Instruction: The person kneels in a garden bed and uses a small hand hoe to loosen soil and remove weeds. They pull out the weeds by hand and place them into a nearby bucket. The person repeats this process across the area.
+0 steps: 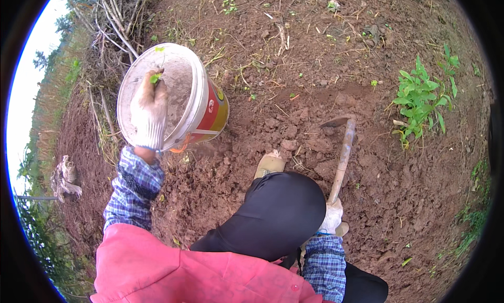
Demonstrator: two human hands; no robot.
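My left hand (150,108), in a soiled white knit glove, is over the mouth of a white plastic bucket (200,94). Pinched at its fingertips is a small green seedling (155,78). The bucket has a red and yellow printed side, an orange handle (181,144) and dirt-stained inner walls. Lower right, my gloved right hand (333,216) grips the wooden handle of a short hoe (344,155). The hoe's dark metal blade (335,122) rests against the loose brown soil (311,143), beyond my shoe (270,164).
A leafy green plant (419,96) grows at the right. Dry sticks (118,21) are heaped behind the bucket at upper left. A crumpled pale cloth or sack (66,179) lies at far left. Clods, straw and small weeds dot the ground around my bent knee (287,208).
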